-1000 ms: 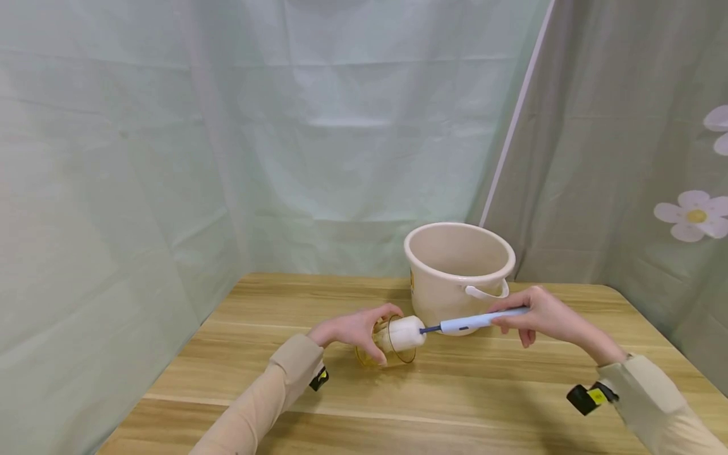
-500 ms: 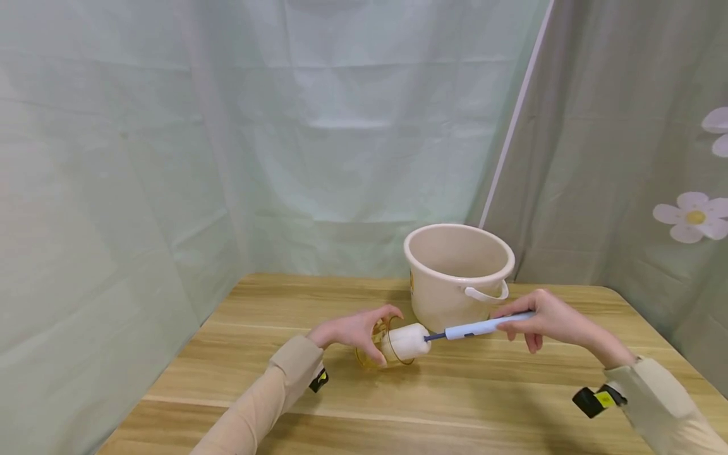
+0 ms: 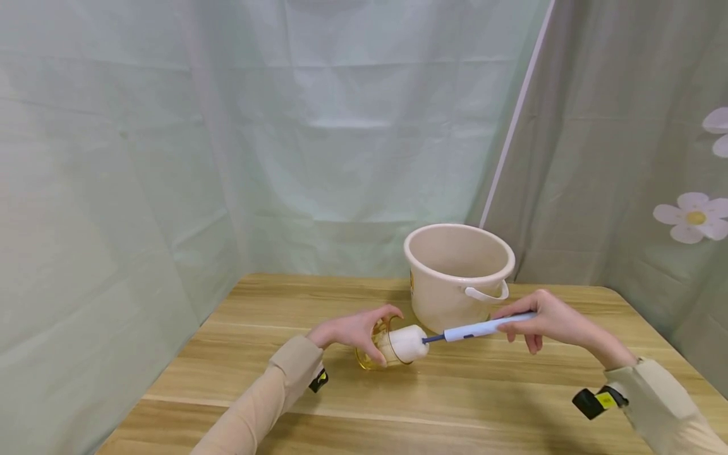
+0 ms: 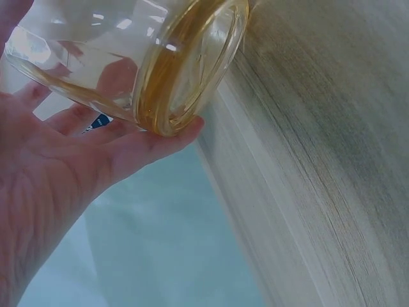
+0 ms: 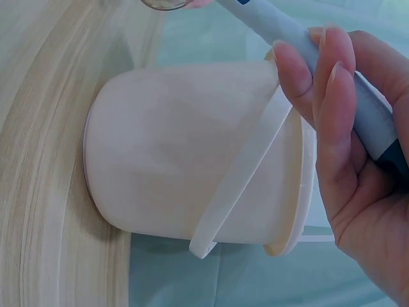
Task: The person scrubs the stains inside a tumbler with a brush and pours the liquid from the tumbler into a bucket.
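Note:
My left hand (image 3: 364, 328) grips an amber-tinted clear glass (image 3: 382, 357), tipped on its side with its mouth facing right. In the left wrist view the fingers wrap round the glass (image 4: 115, 70), near its thick base. The white sponge head (image 3: 408, 343) of a cup brush sits partly inside the mouth. From it a dark stem runs to the pale blue brush handle (image 3: 478, 330). My right hand (image 3: 546, 319) pinches that handle between thumb and fingers, also seen in the right wrist view around the handle (image 5: 370, 115). The sponge's inner end shows only through the glass.
A cream bucket (image 3: 443, 297) with a white carrying handle (image 3: 483, 294) stands upright just behind the brush. The wooden table (image 3: 273, 404) runs beneath, with pale curtains (image 3: 352, 145) hanging along its back and sides.
Over the second, my right hand shifted a little right and down, tilting the brush and drawing the sponge slightly outward; it then edged slightly back in. The left hand stayed put round the glass.

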A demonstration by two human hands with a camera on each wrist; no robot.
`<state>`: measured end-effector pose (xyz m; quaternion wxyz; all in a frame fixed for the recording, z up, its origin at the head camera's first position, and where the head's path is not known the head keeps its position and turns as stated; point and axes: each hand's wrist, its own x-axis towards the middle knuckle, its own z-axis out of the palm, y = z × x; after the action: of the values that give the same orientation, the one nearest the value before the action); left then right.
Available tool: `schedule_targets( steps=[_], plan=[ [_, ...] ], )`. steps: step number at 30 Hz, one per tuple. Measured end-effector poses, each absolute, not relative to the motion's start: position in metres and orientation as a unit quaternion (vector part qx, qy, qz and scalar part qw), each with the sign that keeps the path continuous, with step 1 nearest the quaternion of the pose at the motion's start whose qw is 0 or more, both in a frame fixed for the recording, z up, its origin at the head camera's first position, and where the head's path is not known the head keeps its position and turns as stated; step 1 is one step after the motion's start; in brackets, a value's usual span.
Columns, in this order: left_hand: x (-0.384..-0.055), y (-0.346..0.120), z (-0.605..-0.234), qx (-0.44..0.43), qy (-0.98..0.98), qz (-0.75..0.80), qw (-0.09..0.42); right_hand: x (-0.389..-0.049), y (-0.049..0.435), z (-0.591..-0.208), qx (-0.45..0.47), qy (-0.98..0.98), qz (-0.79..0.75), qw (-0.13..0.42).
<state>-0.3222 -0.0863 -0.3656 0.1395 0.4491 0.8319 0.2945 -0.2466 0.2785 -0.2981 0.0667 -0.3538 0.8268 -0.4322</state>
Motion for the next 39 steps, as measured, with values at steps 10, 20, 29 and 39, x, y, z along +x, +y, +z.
schedule_targets(
  steps=[10,20,29,39],
  plan=[
    [-0.3213,-0.0861,-0.3651,0.449,0.829,0.302,0.141,-0.2453,0.2777,-0.297,-0.337,0.828,-0.446,0.048],
    [-0.3229,-0.0861,-0.3666,0.457,0.824,0.306,0.136,-0.2471,0.2817,-0.2965,-0.311,0.851,-0.423,0.029],
    [-0.3212,-0.086,-0.3654,0.455,0.825,0.306,0.136,-0.2475,0.283,-0.2945,-0.315,0.85,-0.422,0.036],
    [-0.3193,-0.086,-0.3632,0.447,0.832,0.298,0.136,-0.2428,0.2861,-0.2892,-0.316,0.851,-0.416,0.048]
  ],
)
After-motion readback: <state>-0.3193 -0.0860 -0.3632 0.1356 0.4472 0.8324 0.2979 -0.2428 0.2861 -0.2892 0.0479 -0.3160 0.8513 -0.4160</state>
